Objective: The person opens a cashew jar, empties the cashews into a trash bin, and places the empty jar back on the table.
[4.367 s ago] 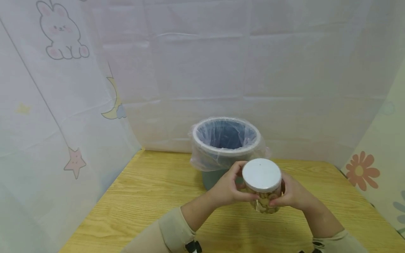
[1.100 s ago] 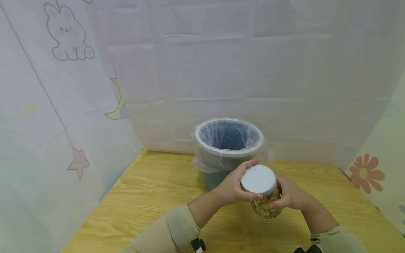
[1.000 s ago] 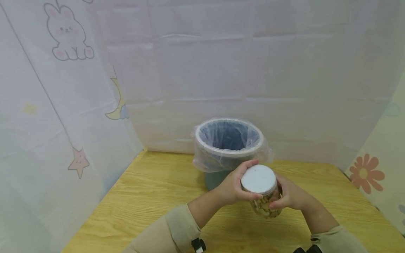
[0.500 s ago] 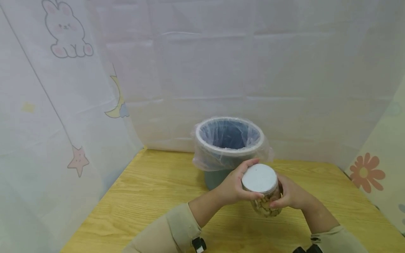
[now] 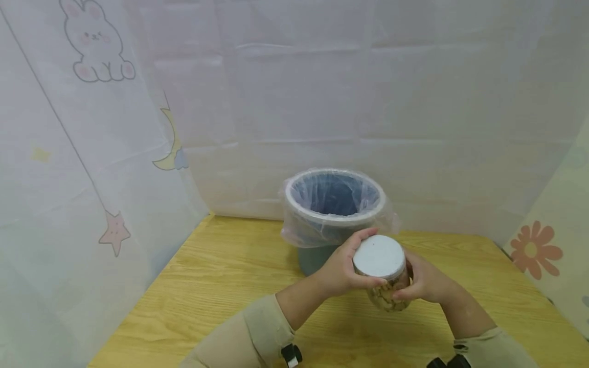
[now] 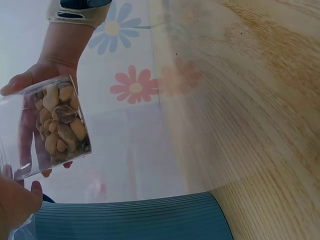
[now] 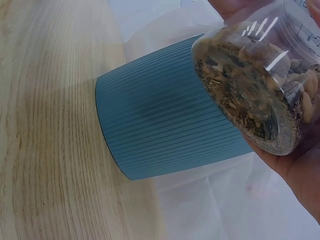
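A clear jar [image 5: 390, 295] with a white lid [image 5: 379, 256] is held above the table, in front of the bin. Its lid tips slightly to the left. My left hand [image 5: 342, 268] grips it near the lid, thumb along the front edge and fingers round the back. The right hand [image 5: 428, 278] holds the lower body from the right, thumb on the front. Tan nut-like pieces [image 6: 61, 120] fill the lower part of the jar in the left wrist view. Dark crumbs [image 7: 242, 92] cover its bottom in the right wrist view. The right fingers behind the jar are partly hidden in the head view.
A blue-green ribbed bin [image 5: 315, 259] with a pale rim and a clear plastic liner [image 5: 299, 232] stands behind the hands on the wood-grain table [image 5: 221, 286]. Pale printed sheets [image 5: 276, 102] hang round the back and sides of the table.
Compared with 4.4 s ago, my left fingers lie further round the lid, and the jar tilts more. Over the last second the grip stays the same; the view shifts slightly.
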The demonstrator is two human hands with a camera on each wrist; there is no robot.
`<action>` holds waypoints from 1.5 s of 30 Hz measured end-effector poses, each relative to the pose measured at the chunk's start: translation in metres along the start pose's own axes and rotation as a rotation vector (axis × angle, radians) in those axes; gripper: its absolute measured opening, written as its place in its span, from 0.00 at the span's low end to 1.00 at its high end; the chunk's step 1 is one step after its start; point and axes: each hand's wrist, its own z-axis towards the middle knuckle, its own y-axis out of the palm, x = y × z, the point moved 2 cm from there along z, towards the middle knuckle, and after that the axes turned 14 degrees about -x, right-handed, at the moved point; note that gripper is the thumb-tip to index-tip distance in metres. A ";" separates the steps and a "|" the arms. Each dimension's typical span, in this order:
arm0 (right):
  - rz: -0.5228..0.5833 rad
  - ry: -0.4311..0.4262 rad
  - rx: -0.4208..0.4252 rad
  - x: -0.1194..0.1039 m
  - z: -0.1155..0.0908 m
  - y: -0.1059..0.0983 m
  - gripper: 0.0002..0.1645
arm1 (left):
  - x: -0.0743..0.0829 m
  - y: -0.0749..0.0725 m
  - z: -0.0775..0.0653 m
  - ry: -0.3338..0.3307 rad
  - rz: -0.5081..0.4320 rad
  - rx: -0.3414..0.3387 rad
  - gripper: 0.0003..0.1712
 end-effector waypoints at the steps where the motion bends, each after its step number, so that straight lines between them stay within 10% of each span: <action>1: -0.007 0.003 0.004 0.000 0.000 0.000 0.47 | 0.000 0.000 0.000 -0.005 0.001 0.009 0.52; 18: -0.137 0.051 0.078 -0.003 0.001 0.000 0.54 | 0.003 0.004 -0.006 -0.092 0.044 0.093 0.55; 33: -0.047 -0.010 0.052 -0.010 -0.009 -0.002 0.52 | 0.000 0.003 -0.011 0.050 -0.200 -0.024 0.51; 45: 0.017 -0.028 0.021 -0.010 -0.010 -0.004 0.50 | -0.003 -0.003 -0.011 0.082 -0.194 -0.056 0.48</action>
